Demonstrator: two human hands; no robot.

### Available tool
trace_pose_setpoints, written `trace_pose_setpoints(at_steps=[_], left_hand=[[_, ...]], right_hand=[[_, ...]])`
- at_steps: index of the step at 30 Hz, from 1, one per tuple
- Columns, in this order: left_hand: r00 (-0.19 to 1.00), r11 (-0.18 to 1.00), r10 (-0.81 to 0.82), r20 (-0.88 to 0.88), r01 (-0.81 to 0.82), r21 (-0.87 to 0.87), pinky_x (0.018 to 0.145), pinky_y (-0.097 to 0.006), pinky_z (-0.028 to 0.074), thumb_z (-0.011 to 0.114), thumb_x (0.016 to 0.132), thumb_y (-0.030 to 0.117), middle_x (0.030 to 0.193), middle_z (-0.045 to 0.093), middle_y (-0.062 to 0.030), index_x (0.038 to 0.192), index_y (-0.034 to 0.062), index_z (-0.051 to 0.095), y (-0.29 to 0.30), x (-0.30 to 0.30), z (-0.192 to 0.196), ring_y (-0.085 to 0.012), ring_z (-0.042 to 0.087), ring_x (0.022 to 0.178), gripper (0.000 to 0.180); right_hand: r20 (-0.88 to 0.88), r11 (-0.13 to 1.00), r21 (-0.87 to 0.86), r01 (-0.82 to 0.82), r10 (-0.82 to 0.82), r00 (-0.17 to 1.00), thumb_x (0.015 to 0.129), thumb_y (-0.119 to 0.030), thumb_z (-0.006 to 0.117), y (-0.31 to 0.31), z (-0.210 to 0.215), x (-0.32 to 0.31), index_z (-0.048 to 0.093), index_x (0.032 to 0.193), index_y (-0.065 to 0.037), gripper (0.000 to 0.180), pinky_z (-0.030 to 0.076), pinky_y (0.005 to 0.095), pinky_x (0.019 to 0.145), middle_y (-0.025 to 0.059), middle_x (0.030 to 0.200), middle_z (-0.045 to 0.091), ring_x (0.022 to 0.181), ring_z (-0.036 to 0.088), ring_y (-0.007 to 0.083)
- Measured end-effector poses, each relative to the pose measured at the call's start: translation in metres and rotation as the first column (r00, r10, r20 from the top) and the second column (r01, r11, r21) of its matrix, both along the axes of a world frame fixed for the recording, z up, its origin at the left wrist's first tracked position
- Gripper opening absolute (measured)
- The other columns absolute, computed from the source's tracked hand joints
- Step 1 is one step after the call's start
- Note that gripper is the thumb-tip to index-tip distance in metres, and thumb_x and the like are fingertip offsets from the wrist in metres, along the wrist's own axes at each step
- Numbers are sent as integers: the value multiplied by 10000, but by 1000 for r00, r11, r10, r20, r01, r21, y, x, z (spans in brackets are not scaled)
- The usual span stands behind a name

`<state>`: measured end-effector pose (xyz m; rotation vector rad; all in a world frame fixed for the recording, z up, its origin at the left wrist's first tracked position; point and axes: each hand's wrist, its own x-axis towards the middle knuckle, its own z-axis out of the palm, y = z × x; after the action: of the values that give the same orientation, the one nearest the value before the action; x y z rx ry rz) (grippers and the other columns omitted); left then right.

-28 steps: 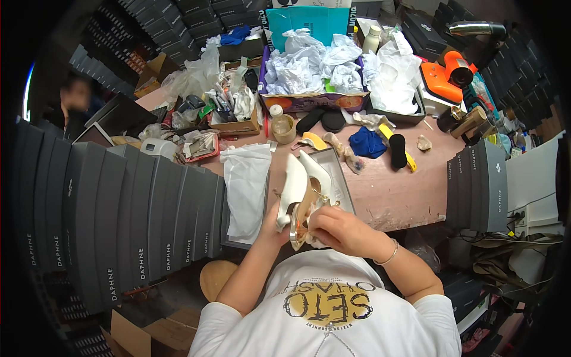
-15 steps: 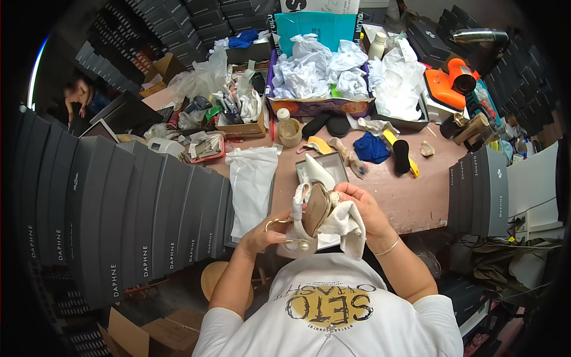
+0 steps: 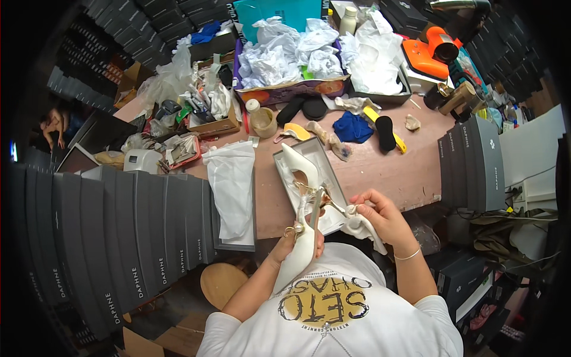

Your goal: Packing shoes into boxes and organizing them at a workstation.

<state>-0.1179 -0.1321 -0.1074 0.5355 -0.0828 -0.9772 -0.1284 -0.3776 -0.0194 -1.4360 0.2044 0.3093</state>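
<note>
My left hand (image 3: 287, 245) grips a white high-heeled shoe (image 3: 301, 254) with a pointed toe and a gold-and-pearl ornament on its strap. Its toe points down toward my body, and its thin heel reaches out to the right. Around the end of that heel, my right hand (image 3: 382, 215) pinches a crumpled white cloth (image 3: 364, 231). A second white shoe (image 3: 298, 159) lies in the open grey shoebox (image 3: 340, 189) just beyond, partly behind the held one. White tissue paper (image 3: 231, 193) covers another box to the left.
Tall stacks of grey shoeboxes (image 3: 113, 232) wall off the left, and a shorter stack (image 3: 473, 160) stands right. Behind are a glue jar (image 3: 263, 123), a blue cloth (image 3: 353, 127), black pads, a carton of crumpled paper (image 3: 291, 89) and an orange tool (image 3: 425, 58). A person sits far left.
The shoe has turned over, so its toe now points toward me and its heel to the right. My right hand has moved right and slightly down with the cloth. The view has shifted.
</note>
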Motion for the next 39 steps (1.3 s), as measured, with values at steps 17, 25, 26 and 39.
trace_pose_setpoints(at_steps=[17, 25, 26, 39], left_hand=[[984, 992, -37, -176, 58, 111, 719, -332, 440, 616, 828, 529, 866, 543, -111, 1064, 51, 542, 3, -22, -1, -221, 538, 776, 538], [985, 996, -9, -171, 25, 90, 695, -325, 466, 597, 868, 486, 870, 560, -120, 1050, 34, 528, 5, -24, -7, -225, 567, 760, 493], [985, 999, -9, -173, 15, 33, 673, -328, 480, 592, 877, 481, 873, 574, -128, 1109, 56, 521, 4, -26, -8, -226, 576, 752, 490], [971, 954, -98, -216, 29, -299, 572, -320, 416, 387, 975, 470, 740, 492, -115, 1447, 163, 327, 4, -1, 18, -221, 485, 606, 566]], right_hand=[[602, 639, -741, 207, 495, 627, 719, -84, 683, 50, 3, 12, 656, 962, -109, 246, 345, 321, 739, -1, 875, 604, 791, 545, 162], [577, 659, -736, 155, 491, 652, 728, -103, 664, 56, 1, 1, 639, 926, -107, 200, 343, 349, 726, 24, 876, 588, 774, 530, 201], [566, 596, -775, 212, 505, 652, 731, -104, 654, 51, 0, 6, 638, 923, -105, 192, 343, 351, 727, 29, 874, 587, 776, 531, 202], [258, 989, 73, 128, -143, 955, 879, -67, 628, 4, 1, 42, 644, 944, 11, 103, 479, 244, 695, 31, 907, 635, 807, 580, 79]])
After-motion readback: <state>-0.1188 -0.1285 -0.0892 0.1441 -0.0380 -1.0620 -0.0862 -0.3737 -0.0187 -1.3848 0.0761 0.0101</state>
